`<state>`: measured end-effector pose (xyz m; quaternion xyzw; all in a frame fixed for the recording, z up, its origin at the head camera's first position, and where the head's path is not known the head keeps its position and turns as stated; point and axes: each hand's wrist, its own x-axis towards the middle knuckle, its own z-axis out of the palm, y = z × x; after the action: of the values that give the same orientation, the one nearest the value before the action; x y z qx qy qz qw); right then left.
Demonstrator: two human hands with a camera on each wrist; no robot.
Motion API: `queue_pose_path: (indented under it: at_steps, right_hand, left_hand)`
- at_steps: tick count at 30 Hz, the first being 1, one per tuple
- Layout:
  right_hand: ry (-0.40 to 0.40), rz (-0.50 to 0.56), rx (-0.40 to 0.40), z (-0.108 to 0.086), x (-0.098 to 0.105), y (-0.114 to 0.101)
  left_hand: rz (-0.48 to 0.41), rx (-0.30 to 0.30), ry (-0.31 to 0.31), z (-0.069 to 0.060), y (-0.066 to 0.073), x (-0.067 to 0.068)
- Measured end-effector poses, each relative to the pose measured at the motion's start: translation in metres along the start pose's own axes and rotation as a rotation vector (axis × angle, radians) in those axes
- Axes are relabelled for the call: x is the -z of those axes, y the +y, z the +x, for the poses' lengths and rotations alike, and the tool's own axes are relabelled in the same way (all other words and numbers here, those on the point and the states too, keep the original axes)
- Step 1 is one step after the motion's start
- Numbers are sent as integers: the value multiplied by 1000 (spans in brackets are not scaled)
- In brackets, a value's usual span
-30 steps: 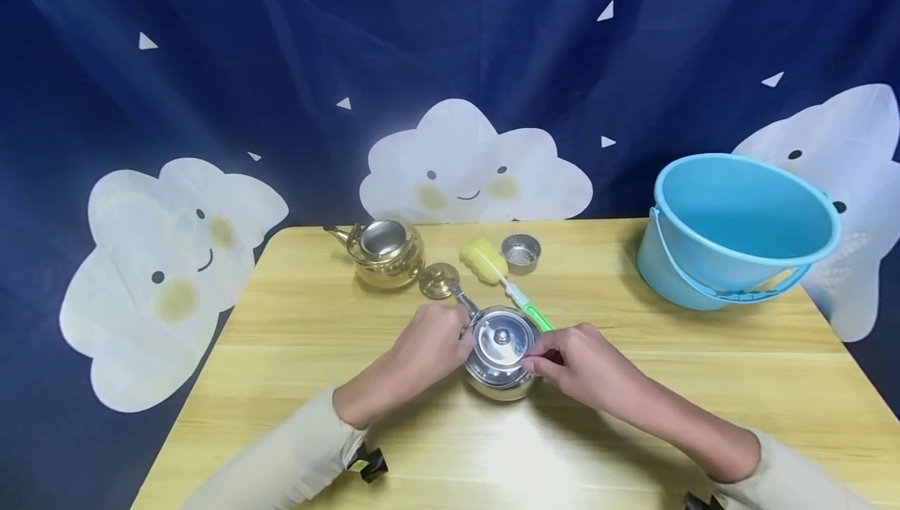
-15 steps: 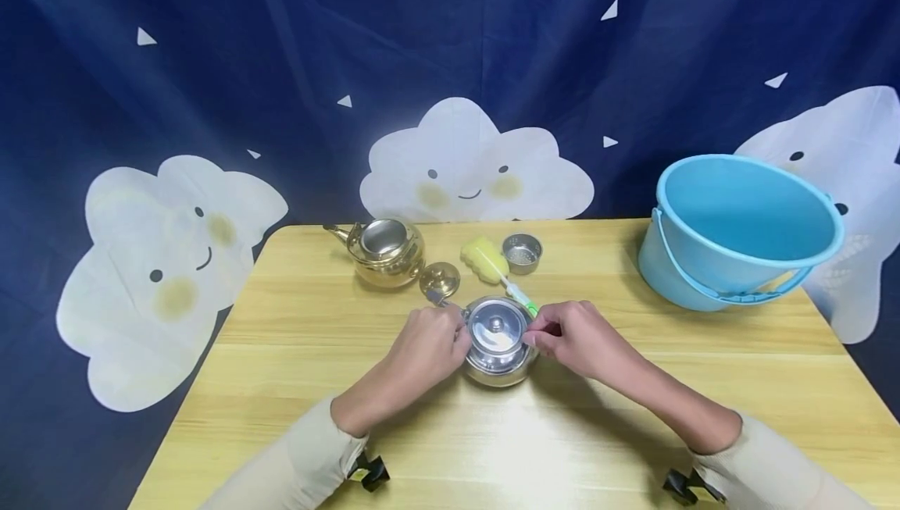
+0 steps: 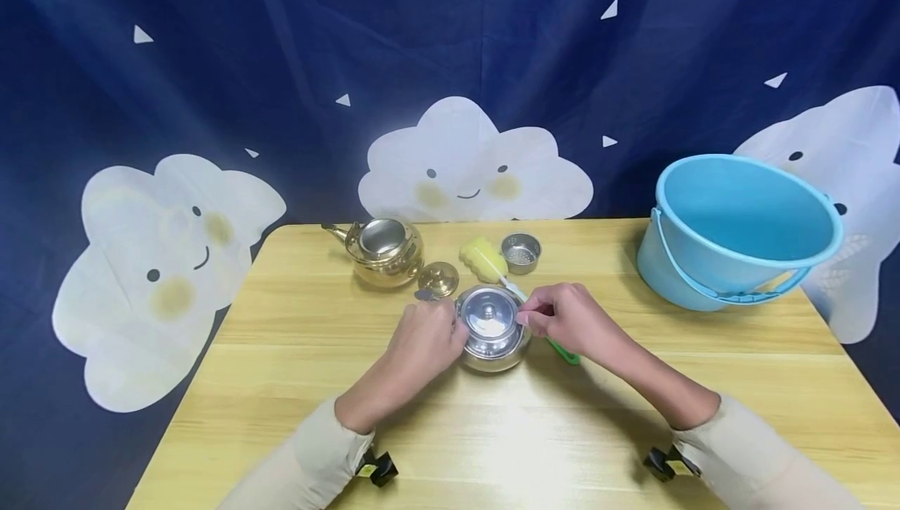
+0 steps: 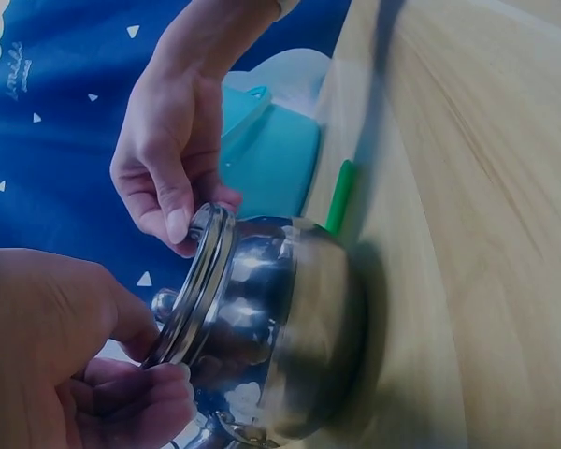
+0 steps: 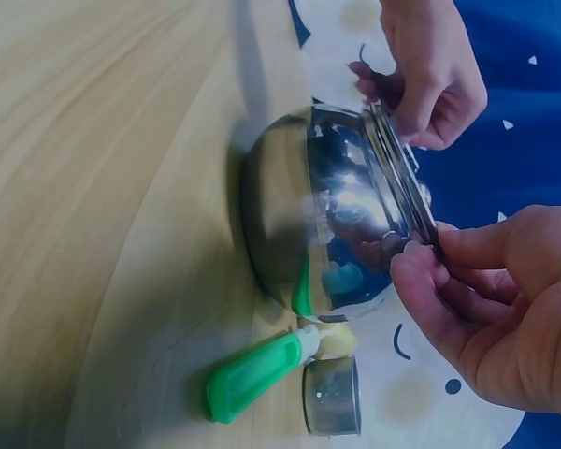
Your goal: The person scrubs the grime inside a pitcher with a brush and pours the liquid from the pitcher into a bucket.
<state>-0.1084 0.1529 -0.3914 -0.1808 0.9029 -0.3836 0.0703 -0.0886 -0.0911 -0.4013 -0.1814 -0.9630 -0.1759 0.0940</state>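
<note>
While the silver teapot (image 3: 492, 354) is just below the head view's centre, we see the left hand (image 3: 426, 334) and right hand (image 3: 571, 322) pinching opposite sides near its lid (image 3: 487, 310). We judge it stiff, light, slippery; best gripped there, lid possibly loose.

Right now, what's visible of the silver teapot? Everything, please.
The silver teapot is round, shiny, apparently metal; knobbed lid on; spout, partly hidden, pointing toward the table's far left. It's upright; the left hand and right hand pinch opposite sides of its rim. Whether its base touches down is unclear.
</note>
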Motion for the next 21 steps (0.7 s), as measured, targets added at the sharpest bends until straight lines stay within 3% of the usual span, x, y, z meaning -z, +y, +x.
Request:
queue_pose_path:
  at_steps: [10,21]
  right_hand:
    - [7,14,-14,10,-4,-3]
    - [147,-157,140,16,-9,-8]
  left_hand:
    - [21,38,25,-1,-4,-1]
    - [46,35,72,1,-8,-4]
